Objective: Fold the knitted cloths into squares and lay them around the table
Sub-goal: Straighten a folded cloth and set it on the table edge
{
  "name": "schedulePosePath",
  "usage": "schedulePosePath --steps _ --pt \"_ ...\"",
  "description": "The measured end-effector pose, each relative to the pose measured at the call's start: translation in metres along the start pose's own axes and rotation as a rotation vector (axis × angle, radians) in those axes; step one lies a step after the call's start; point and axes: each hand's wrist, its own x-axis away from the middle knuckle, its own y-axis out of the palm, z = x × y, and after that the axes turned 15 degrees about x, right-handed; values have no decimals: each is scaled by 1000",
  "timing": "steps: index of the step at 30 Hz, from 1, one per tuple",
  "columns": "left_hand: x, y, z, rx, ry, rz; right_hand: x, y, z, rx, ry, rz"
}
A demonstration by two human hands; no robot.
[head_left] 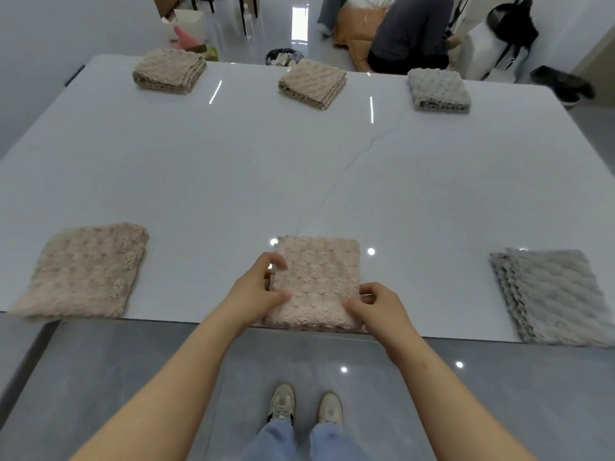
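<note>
A folded beige knitted cloth (319,277) lies at the near edge of the white table (233,168), right in front of me. My left hand (259,287) grips its left edge, thumb on top. My right hand (376,304) pinches its near right corner. Another folded beige cloth (83,271) lies at the near left, and a folded grey cloth (555,294) at the near right. Along the far edge lie two folded beige cloths, one at the left (169,69) and one in the middle (312,83), plus a grey cloth (437,89) at the right.
A person (412,31) crouches on the floor beyond the table's far side, next to bags and boxes. A small bin (283,56) stands just behind the far edge. My shoes (304,407) show on the grey floor below the near edge.
</note>
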Motion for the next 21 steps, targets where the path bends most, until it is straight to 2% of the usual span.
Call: schedulePosePath --steps 13,21 --pt "4 7 -4 -134 96 79 0 4 5 25 15 49" --pt "4 4 -6 -136 66 94 3 6 2 78 -11 54"
